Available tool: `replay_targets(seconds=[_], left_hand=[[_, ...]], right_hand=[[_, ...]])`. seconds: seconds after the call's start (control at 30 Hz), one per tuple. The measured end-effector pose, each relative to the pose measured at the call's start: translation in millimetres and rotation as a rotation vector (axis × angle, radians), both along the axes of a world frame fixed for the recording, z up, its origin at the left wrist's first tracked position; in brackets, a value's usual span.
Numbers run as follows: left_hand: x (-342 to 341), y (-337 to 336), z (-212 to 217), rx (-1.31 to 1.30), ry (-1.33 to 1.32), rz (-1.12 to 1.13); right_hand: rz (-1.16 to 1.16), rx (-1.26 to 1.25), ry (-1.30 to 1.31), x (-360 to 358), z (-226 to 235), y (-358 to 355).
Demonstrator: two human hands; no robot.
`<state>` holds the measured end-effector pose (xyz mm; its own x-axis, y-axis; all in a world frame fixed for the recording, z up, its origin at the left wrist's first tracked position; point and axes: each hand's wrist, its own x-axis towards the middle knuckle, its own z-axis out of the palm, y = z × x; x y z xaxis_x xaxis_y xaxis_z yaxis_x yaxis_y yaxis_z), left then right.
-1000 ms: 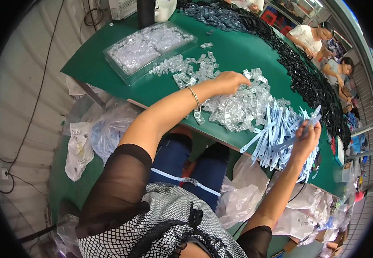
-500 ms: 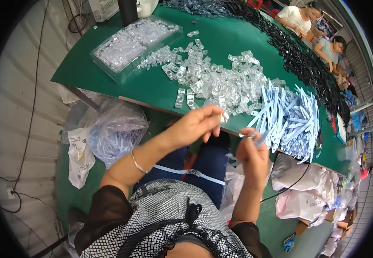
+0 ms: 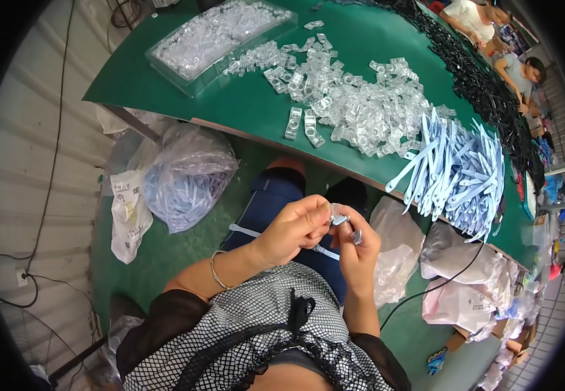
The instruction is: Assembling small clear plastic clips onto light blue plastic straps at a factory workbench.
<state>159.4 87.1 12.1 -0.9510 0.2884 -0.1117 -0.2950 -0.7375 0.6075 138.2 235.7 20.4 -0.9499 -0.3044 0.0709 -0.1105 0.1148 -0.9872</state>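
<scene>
My left hand (image 3: 293,231) pinches a small clear plastic clip (image 3: 335,209) between thumb and fingertips, in front of my body and above my lap. Close against it, my right hand (image 3: 359,253) is closed on a light blue plastic strap (image 3: 341,220), its end meeting the clip; whether the two are joined I cannot tell. Another light blue strap (image 3: 244,229) lies across my thighs, its middle hidden behind my hands. On the green table (image 3: 230,114) beyond are a heap of clear clips (image 3: 377,117) and, to its right, a pile of light blue straps (image 3: 458,176).
A clear tray (image 3: 194,89) full of small clear parts stands at the table's far left. Black straps (image 3: 465,72) run along the back right, where two people sit. Plastic bags (image 3: 188,189) rest on the floor under the table; a black cable (image 3: 403,298) hangs at right.
My hands have come back from the table edge toward my body and met, bringing clip and strap together. The view has shifted, so the table sits higher.
</scene>
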Motion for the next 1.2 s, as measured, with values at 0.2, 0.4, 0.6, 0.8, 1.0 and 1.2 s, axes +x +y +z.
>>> replay_targets(seconds=[0.2,0.4,0.6,0.8,1.0,1.2], left_hand=[[4.6,-2.8,1.3,0.151,-0.078,-0.007],[7.9,-3.4,4.9,0.244,-0.099,-0.015],[9.0,-0.8,7.4,0.281,-0.118,-0.026],[9.4,2.5,4.1,0.302,-0.136,-0.034],[11.1,3.9,4.6,0.158,-0.202,-0.017],[10.1,-6.1,-8.7,-0.481,0.071,0.074]], right_hand=[[-0.116,0.314,0.565,2.2,-2.8,-5.4],[-0.188,0.366,0.631,2.2,-3.6,-8.0],[-0.195,0.353,0.697,0.4,-4.8,-9.0],[-0.180,0.327,0.800,0.3,-8.4,-10.7],[-0.148,0.340,0.709,2.6,-6.6,-11.2],[0.023,0.098,0.258,-3.6,-3.0,-0.6]])
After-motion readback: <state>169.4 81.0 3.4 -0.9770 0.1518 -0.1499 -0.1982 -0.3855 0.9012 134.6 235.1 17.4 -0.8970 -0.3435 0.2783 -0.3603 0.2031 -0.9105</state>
